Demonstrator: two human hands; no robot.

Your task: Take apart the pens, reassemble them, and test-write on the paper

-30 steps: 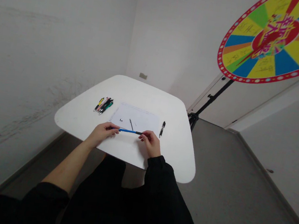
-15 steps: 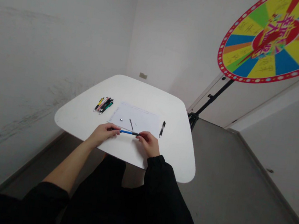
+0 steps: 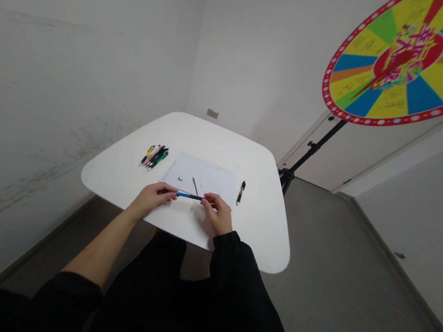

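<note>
Blue pen [image 3: 187, 196] — left hand [image 3: 153, 199] pinching one end, right hand [image 3: 218, 214] pinching dark other end.

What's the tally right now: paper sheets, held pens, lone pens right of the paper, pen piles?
Paper sheet: 1
Held pen: 1, blue and dark
Lone pen: 1, mostly black
Pen pile: 1, overlapping, individual count unclear
Total: 4

Scuffed pale wall [image 3: 84, 59] beside a white table [image 3: 212, 138], grey floor [image 3: 340, 259], multicoloured wheel [image 3: 441, 70] on a black stand [image 3: 318, 146]
</note>
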